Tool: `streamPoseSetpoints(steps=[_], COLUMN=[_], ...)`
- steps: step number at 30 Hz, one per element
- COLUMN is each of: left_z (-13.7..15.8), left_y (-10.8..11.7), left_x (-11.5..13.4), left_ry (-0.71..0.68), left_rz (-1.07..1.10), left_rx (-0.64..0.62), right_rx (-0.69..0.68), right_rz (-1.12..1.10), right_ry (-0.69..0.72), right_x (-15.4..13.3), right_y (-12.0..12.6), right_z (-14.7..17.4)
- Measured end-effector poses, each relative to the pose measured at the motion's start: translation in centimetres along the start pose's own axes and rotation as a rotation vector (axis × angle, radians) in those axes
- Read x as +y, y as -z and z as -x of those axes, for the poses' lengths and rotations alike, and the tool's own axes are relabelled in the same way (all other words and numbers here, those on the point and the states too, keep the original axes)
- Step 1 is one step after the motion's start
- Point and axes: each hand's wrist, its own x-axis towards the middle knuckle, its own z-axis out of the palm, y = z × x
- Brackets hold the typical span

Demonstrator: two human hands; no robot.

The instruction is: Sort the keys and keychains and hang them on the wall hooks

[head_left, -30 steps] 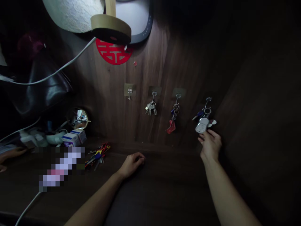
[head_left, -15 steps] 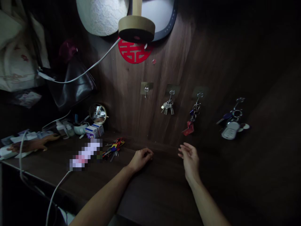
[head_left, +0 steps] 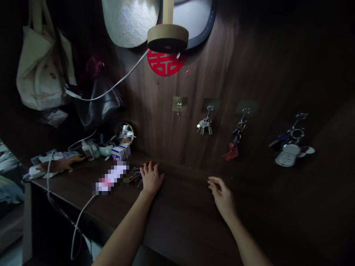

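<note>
My left hand (head_left: 151,178) reaches over the pile of keys (head_left: 135,180) on the dark wooden desk (head_left: 177,218), fingers spread. It covers the pile's right side, so whether the fingertips touch the keys is unclear. My right hand (head_left: 222,194) hovers near the back of the desk with loosely curved fingers and nothing visible between them. On the wall, a bunch of silver keys (head_left: 205,126), a bunch with a red tag (head_left: 232,150) and a bunch with a white fob (head_left: 288,155) hang from hooks. The leftmost hook (head_left: 179,106) carries no bunch.
Left of the loose keys, a blurred-out object (head_left: 112,178) lies with a white cable (head_left: 79,218). Behind it stand small boxes (head_left: 121,152) and a round mirror (head_left: 125,133). Bags (head_left: 41,74) hang at left; a wooden lamp base (head_left: 168,38) juts out above.
My left hand has moved left onto the keys and its fingers have spread. My right hand has stayed nearly in place, its fingers turned slightly left. The view has swung a little left.
</note>
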Motion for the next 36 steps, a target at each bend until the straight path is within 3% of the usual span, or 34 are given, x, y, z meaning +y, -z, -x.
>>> streamPoseSetpoints(steps=[8, 14, 17, 21, 23, 26, 29, 36], left_z=[2.2, 3.1, 3.2, 3.0, 2.7, 2.0, 1.3, 0.0], left_y=[-1.0, -0.3, 0.1, 0.2, 0.4, 1.2, 2.1, 1.1], left_x=[3.6, 5.9, 6.3, 6.0, 5.7, 5.2, 4.7, 3.4], left_ry=[-0.365, -0.74, -0.837, -0.743, -0.724, -0.776, -0.74, -0.573], left_rz=[0.209, 0.502, 0.592, 0.52, 0.499, 0.529, 0.529, 0.345], left_rx=[-0.132, -0.34, -0.439, -0.334, -0.355, -0.462, -0.529, -0.396], right_rx=[-0.055, -0.077, -0.161, -0.337, -0.371, -0.364, -0.338, -0.275], right_rz=[0.082, 0.176, 0.262, 0.424, 0.519, 0.607, 0.621, 0.673], right_ry=[0.089, 0.187, 0.246, 0.323, 0.318, 0.282, 0.258, 0.191], right_x=[-0.1, -0.6, -1.1, -1.3, -1.2, -1.2, -1.2, -1.5], right_y=[-0.3, -0.3, -0.4, -0.6, -0.7, -0.6, -0.5, -0.6], right_z=[0.3, 0.3, 0.5, 1.0, 1.1, 0.9, 0.6, 0.4])
